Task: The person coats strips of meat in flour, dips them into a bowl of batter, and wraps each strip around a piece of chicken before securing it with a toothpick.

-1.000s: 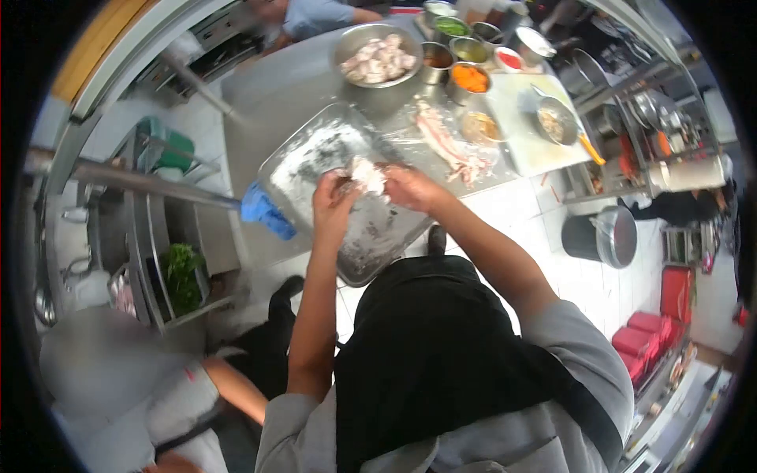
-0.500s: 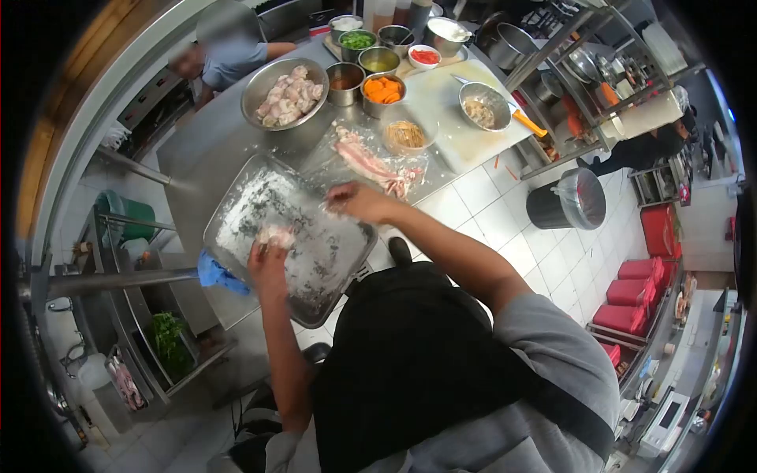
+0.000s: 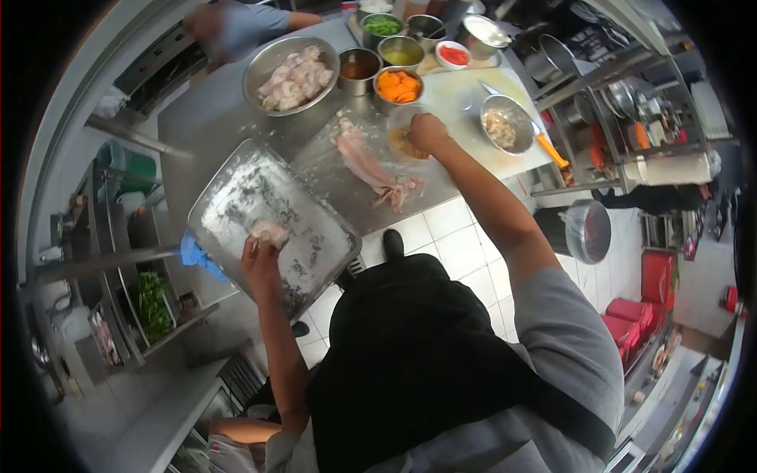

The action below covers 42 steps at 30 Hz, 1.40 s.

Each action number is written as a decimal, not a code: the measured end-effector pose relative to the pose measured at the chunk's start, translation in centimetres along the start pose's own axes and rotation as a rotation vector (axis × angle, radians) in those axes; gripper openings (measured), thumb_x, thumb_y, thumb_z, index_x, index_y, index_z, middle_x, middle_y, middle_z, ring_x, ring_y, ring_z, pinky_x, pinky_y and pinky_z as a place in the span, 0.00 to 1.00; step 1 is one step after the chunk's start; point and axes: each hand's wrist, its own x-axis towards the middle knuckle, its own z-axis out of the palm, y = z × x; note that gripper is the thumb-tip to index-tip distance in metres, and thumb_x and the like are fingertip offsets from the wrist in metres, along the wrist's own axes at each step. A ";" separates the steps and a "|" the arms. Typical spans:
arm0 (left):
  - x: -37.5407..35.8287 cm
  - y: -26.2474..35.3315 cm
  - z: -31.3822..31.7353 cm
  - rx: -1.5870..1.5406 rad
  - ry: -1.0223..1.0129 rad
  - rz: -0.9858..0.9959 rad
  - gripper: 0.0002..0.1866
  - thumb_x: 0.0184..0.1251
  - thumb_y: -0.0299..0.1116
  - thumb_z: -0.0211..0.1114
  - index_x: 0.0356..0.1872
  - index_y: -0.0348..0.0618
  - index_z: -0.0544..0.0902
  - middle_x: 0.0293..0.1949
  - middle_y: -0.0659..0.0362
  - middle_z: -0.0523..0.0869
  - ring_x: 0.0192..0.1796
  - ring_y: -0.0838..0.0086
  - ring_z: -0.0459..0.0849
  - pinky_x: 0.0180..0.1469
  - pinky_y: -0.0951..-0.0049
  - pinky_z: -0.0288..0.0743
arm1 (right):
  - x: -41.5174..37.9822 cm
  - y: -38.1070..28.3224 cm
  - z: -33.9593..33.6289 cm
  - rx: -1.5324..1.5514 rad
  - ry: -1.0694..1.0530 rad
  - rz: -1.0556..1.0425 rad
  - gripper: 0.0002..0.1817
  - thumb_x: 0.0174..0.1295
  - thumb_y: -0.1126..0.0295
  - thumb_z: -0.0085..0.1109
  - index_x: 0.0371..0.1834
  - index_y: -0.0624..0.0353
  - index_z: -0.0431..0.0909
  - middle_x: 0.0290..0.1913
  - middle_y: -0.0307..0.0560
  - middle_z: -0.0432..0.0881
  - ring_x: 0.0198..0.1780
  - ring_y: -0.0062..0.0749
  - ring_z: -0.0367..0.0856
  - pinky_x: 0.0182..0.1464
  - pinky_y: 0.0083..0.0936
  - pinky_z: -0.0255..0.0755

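Observation:
My left hand (image 3: 261,266) is closed around a pale, flour-dusted piece of raw meat (image 3: 269,232), held over a metal tray (image 3: 352,246) coated with white flour. My right hand (image 3: 429,135) is at a clear round tub (image 3: 398,118) of thin tan sticks that look like toothpicks (image 3: 404,145). Its fingers are curled down into the tub, and their tips are hidden. Between tray and tub, long pink strips of fatty raw meat (image 3: 364,160) lie on clear plastic film.
A steel bowl of raw meat pieces (image 3: 296,79) stands behind the tray. Beside it are pots of sauce (image 3: 359,67) and orange slices (image 3: 397,85). A white cutting board (image 3: 461,162) holds a small bowl (image 3: 505,126) and an orange-handled knife (image 3: 553,151). Another person (image 3: 236,31) is across the table.
My right hand has moved from over the tray, away and rightward, to the tub of sticks. My left hand still holds the meat piece over the tray. The view has shifted slightly.

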 end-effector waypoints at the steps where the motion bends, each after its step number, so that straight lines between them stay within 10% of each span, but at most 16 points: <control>1: 0.1 -0.6 -0.3 0.082 0.000 0.009 0.14 0.73 0.25 0.61 0.57 0.32 0.77 0.48 0.53 0.84 0.48 0.68 0.84 0.53 0.64 0.81 | 0.1 -0.4 0.1 -0.010 -0.005 0.007 0.14 0.60 0.63 0.59 0.43 0.58 0.86 0.45 0.57 0.88 0.49 0.51 0.87 0.52 0.43 0.81; 11: -0.5 1.1 2.3 -0.052 -0.092 0.062 0.15 0.74 0.25 0.59 0.58 0.30 0.77 0.51 0.49 0.86 0.52 0.63 0.87 0.55 0.64 0.82 | -0.2 0.6 -0.4 0.051 0.085 -0.057 0.23 0.60 0.57 0.61 0.49 0.67 0.81 0.46 0.64 0.86 0.49 0.55 0.86 0.51 0.42 0.80; 14: -0.4 1.6 2.6 -0.058 -0.099 0.058 0.15 0.75 0.25 0.58 0.58 0.30 0.76 0.50 0.48 0.86 0.50 0.61 0.88 0.53 0.64 0.83 | -2.7 1.0 -1.8 0.412 0.328 -0.163 0.23 0.59 0.63 0.64 0.52 0.70 0.79 0.40 0.62 0.87 0.42 0.50 0.88 0.46 0.38 0.80; 17: -0.4 2.1 2.8 -0.098 -0.089 0.040 0.14 0.75 0.25 0.58 0.57 0.30 0.77 0.50 0.47 0.86 0.49 0.59 0.88 0.52 0.63 0.84 | -6.7 -1.2 -3.8 1.156 0.289 -0.220 0.20 0.62 0.79 0.60 0.58 0.65 0.77 0.36 0.42 0.84 0.34 0.21 0.79 0.38 0.21 0.74; 26: 0.3 2.6 1.8 -0.064 -0.226 0.024 0.16 0.77 0.25 0.55 0.61 0.31 0.73 0.54 0.46 0.83 0.55 0.56 0.86 0.58 0.58 0.82 | -16.9 -17.9 -1.0 1.546 0.038 -0.529 0.08 0.63 0.79 0.58 0.45 0.62 0.78 0.34 0.36 0.82 0.33 0.18 0.78 0.36 0.17 0.72; 42: -0.4 5.7 -1.0 0.012 -0.254 -0.118 0.18 0.76 0.24 0.54 0.64 0.36 0.73 0.58 0.55 0.81 0.58 0.68 0.82 0.60 0.64 0.78 | -20.8 -24.6 1.8 1.076 0.257 -0.571 0.10 0.62 0.79 0.60 0.46 0.63 0.81 0.29 0.38 0.80 0.31 0.15 0.75 0.34 0.19 0.72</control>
